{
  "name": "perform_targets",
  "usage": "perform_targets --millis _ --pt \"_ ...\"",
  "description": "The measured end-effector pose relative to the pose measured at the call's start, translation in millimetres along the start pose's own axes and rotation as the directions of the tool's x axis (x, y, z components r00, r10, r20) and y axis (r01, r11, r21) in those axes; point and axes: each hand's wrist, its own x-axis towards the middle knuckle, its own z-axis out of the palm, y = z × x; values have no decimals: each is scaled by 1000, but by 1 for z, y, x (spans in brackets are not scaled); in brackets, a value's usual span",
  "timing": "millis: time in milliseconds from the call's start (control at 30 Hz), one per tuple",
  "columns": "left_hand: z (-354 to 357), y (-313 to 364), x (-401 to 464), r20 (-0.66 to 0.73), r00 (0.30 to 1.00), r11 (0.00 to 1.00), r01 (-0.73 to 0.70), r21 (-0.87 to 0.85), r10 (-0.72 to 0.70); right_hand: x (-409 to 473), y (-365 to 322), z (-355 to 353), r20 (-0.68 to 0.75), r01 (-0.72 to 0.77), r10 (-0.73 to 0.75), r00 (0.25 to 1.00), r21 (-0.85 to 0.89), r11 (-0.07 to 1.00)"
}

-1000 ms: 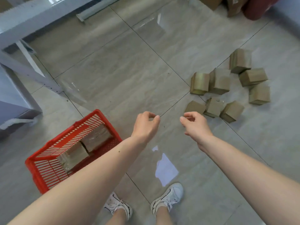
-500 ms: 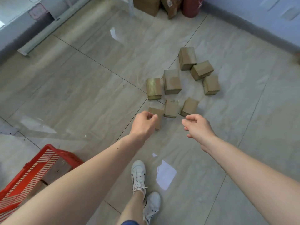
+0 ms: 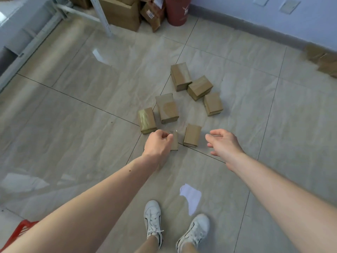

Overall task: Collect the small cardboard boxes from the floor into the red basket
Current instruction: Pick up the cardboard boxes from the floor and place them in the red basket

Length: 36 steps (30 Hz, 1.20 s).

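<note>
I have both arms stretched out over the tiled floor [image 3: 91,106] toward a loose cluster of small cardboard boxes. My left hand [image 3: 158,143] hangs over the near edge of the cluster with its fingers curled in toward the palm; it covers most of one box [image 3: 175,141], and I cannot tell whether the fingers touch that box or only hover above it. My right hand [image 3: 223,144] is off to the side with fingers loosely spread and slightly bent, holding nothing, near an upright box [image 3: 192,135] but apart from it. Farther out lie a shiny taped box [image 3: 147,120], a larger box [image 3: 167,108] just beside it, and three more [image 3: 197,83] bunched at the far end. Only a corner of the red basket [image 3: 21,229] shows at the lower left edge, behind my left forearm and well apart from the boxes. My white sneakers [image 3: 154,220] stand below, beside a white scrap of paper [image 3: 190,196]. Bigger cartons [image 3: 120,13] and a red container [image 3: 177,10] sit against the far wall.
</note>
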Motion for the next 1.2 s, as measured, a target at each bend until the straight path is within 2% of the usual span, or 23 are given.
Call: perform_targets --millis 167,400,567,933,1200 --pt "46 47 24 48 999 1000 0 5 0 52 -14 -45 10 -13 13 1000 -4 1000" --pt "117 115 69 -8 998 997 56 -59 -57 137 -46 -116 77 34 -25 997 -118 992" --pt "147 148 104 -35 994 988 103 -119 -108 192 -74 -139 125 54 -32 992 -177 983" --pt "135 209 232 -116 963 948 213 -237 -245 331 -186 -118 225 132 -66 972 -292 947" --pt "137 219 311 -150 923 909 302 -288 -354 423 -237 -74 341 238 -96 935 -404 883"
